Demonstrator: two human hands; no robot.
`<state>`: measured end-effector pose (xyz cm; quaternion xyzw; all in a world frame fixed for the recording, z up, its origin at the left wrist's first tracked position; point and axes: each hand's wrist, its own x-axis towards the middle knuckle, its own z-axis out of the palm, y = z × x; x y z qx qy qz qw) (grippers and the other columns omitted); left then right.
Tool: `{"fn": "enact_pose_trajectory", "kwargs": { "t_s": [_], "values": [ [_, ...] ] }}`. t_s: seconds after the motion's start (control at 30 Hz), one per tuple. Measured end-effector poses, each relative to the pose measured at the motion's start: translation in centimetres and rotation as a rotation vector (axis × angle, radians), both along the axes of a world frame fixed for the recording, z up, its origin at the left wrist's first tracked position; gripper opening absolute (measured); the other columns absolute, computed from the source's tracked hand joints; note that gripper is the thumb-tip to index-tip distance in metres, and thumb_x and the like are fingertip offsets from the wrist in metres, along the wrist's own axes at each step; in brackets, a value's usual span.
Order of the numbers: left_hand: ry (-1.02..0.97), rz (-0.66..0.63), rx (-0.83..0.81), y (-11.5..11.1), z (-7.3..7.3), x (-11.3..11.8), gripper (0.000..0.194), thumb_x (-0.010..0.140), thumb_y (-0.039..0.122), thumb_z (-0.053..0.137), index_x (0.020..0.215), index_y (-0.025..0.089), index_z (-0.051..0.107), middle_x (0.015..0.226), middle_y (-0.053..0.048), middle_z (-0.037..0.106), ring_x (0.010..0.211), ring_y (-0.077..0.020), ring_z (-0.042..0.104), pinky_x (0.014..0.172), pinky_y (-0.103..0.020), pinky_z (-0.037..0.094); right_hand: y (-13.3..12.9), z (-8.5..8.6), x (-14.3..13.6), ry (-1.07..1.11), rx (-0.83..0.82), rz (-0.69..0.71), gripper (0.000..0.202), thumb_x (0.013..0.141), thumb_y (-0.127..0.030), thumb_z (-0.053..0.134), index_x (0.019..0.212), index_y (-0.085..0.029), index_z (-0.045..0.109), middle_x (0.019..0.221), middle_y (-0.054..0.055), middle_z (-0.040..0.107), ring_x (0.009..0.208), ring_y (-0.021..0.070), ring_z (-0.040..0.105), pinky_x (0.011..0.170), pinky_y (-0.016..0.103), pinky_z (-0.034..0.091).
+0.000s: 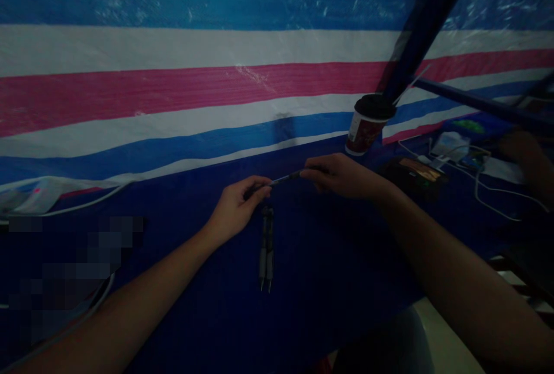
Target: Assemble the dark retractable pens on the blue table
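Above the dark blue table (pixel 320 270), a slim dark pen (pixel 284 179) stretches between both hands, with a lighter middle section showing. My left hand (pixel 241 201) pinches its left end between thumb and fingers. Closed round its right end is my right hand (pixel 335 175). Whether the pen is in one piece or in two parts, I cannot tell. Two dark pens (pixel 266 250) with grey grips lie side by side on the table just below my left hand, tips toward me.
A lidded paper cup (pixel 367 124) stands behind my right hand. Farther right are white cables (pixel 493 190), a dark pouch-like item (pixel 415 175) and another person's arm (pixel 530 160). A striped sheet (pixel 194 91) hangs behind the table. Another cable (pixel 90 203) runs at left.
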<state>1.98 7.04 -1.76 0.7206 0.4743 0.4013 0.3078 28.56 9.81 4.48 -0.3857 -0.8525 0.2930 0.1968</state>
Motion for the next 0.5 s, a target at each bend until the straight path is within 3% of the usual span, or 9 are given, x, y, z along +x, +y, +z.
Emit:
{"fn": "enact_pose_trajectory", "kwargs": {
  "t_s": [0.17, 0.37, 0.43, 0.5],
  "values": [
    [0.059, 0.056, 0.110, -0.4, 0.1, 0.1, 0.020, 0.092, 0.036, 0.066, 0.101, 0.022, 0.078, 0.093, -0.003, 0.080, 0.080, -0.0191, 0.070, 0.072, -0.030, 0.053, 0.0, -0.2, -0.4, -0.009, -0.181, -0.148, 0.065, 0.104, -0.061, 0.039, 0.055, -0.020, 0.050, 0.043, -0.004, 0.045, 0.042, 0.0092, 0.043, 0.053, 0.026, 0.033],
    [0.145, 0.080, 0.319, -1.4, 0.6, 0.3, 0.018, 0.094, 0.032, 0.067, 0.103, 0.024, 0.080, 0.096, -0.003, 0.082, 0.083, -0.0199, 0.071, 0.081, -0.035, 0.054, 0.2, 0.2, 0.1, 0.012, -0.301, -0.055, 0.068, 0.103, -0.065, 0.042, 0.053, -0.020, 0.050, 0.042, -0.006, 0.040, 0.038, 0.0066, 0.034, 0.048, 0.025, 0.030],
    [0.140, 0.099, 0.344, -1.6, 0.7, 0.3, 0.017, 0.094, 0.032, 0.068, 0.103, 0.024, 0.081, 0.096, -0.004, 0.082, 0.082, -0.0200, 0.071, 0.081, -0.035, 0.054, 0.2, 0.3, 0.3, 0.015, -0.328, -0.065, 0.067, 0.102, -0.065, 0.043, 0.053, -0.020, 0.052, 0.041, -0.006, 0.042, 0.038, 0.0073, 0.037, 0.049, 0.025, 0.033],
    [0.107, 0.078, 0.286, -1.6, 0.7, 0.3, 0.018, 0.092, 0.032, 0.070, 0.102, 0.023, 0.081, 0.094, -0.004, 0.082, 0.080, -0.0195, 0.072, 0.077, -0.034, 0.055, 0.2, 0.4, 0.8, -0.029, -0.349, -0.048, 0.064, 0.102, -0.061, 0.045, 0.058, -0.018, 0.061, 0.046, -0.002, 0.054, 0.043, 0.0099, 0.049, 0.053, 0.026, 0.039]
  ]
}}
